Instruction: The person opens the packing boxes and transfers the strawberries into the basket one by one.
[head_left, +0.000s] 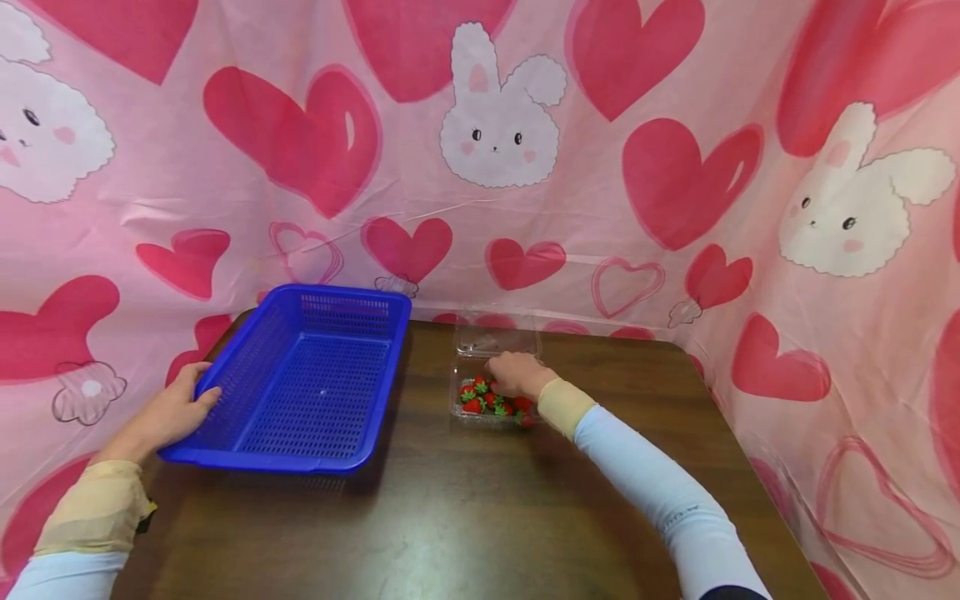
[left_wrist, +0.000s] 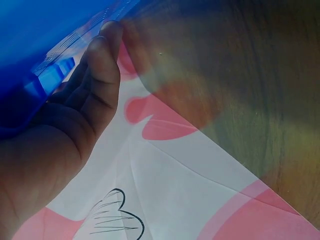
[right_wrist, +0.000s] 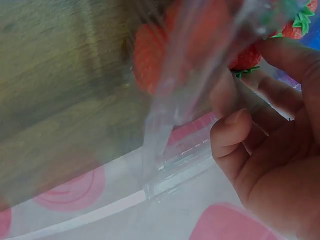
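My left hand (head_left: 171,410) grips the left rim of a blue plastic basket (head_left: 386,392), the thumb over the rim. No items show inside the basket, and its underside shows above my left hand (left_wrist: 87,95) in the left wrist view. My right hand (head_left: 519,374) reaches over a clear plastic clamshell box (head_left: 454,375) with several red strawberries (head_left: 480,402) in it. In the right wrist view, the thumb and a finger of my right hand (right_wrist: 272,135) close on one strawberry (right_wrist: 246,57), partly hidden; the little finger curls loosely.
The box's clear lid (head_left: 497,337) stands open toward the back. A brown wooden table (head_left: 450,517) lies under the box and extends around it. Pink cloth (head_left: 420,200) with hearts and rabbits hangs close along the table's back and sides.
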